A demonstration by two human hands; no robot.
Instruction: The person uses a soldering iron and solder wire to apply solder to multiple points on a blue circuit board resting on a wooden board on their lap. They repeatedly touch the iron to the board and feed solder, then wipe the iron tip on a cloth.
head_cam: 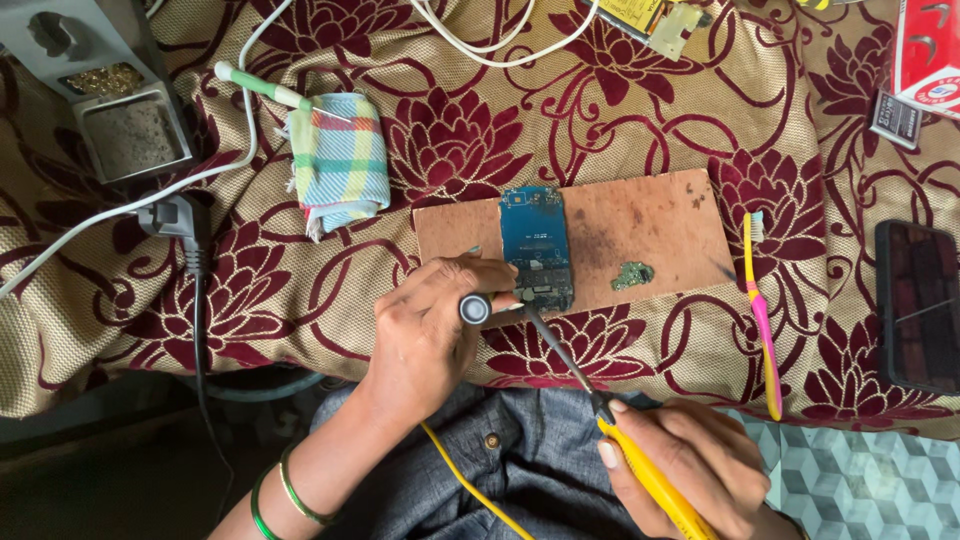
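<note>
A blue phone circuit board (537, 245) lies on a brown wooden board (640, 235) over a floral cloth. My left hand (430, 325) rests beside the circuit board's lower end and grips a small round grey-capped tool (475, 308) between its fingers. My right hand (680, 465) holds a yellow-handled soldering iron (640, 470). The iron's dark shaft (560, 350) runs up to the lower edge of the circuit board. A small green circuit piece (633, 275) sits on the wood to the right.
A folded checked cloth (340, 160) and a soldering stand (120, 100) lie at the upper left, with a black plug (180, 215) and white cables (480, 40). A yellow-pink toothbrush (762, 310), a dark phone (918, 305) and a red box (925, 50) are on the right.
</note>
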